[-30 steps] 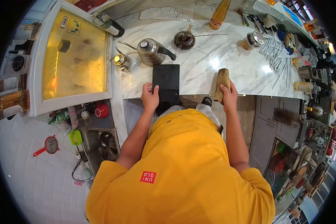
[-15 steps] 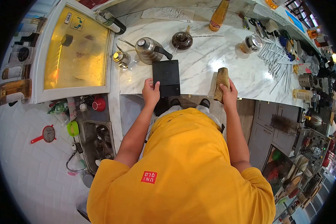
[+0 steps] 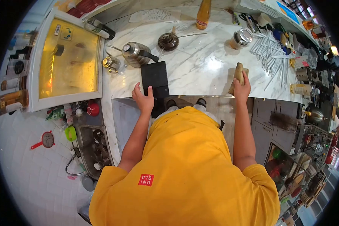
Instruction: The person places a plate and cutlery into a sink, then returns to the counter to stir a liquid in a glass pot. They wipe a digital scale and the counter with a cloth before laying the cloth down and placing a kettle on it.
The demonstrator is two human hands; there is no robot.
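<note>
On the marble counter (image 3: 199,81), at its front edge, lies a flat black device (image 3: 154,78). My left hand (image 3: 143,98) is beside its lower left corner, fingers spread, holding nothing. Folded brown cloth (image 3: 238,76) is gripped in my right hand (image 3: 242,89) over the counter's front edge, further right. Behind the black device stands a steel gooseneck kettle (image 3: 136,54). A round dark glass pot (image 3: 168,41) with a thin stick across it sits to the kettle's right.
A lidded glass jar (image 3: 241,38), a pile of wrapped straws (image 3: 270,56) and an orange bottle (image 3: 203,15) stand toward the back and right. At left are a small metal canister (image 3: 111,64), a yellow-lit glass-door cabinet (image 3: 69,56) and a sink (image 3: 92,145).
The left hand has come off the black device and its fingers have spread. My right hand has moved right with the cloth. The whole view has shifted slightly.
</note>
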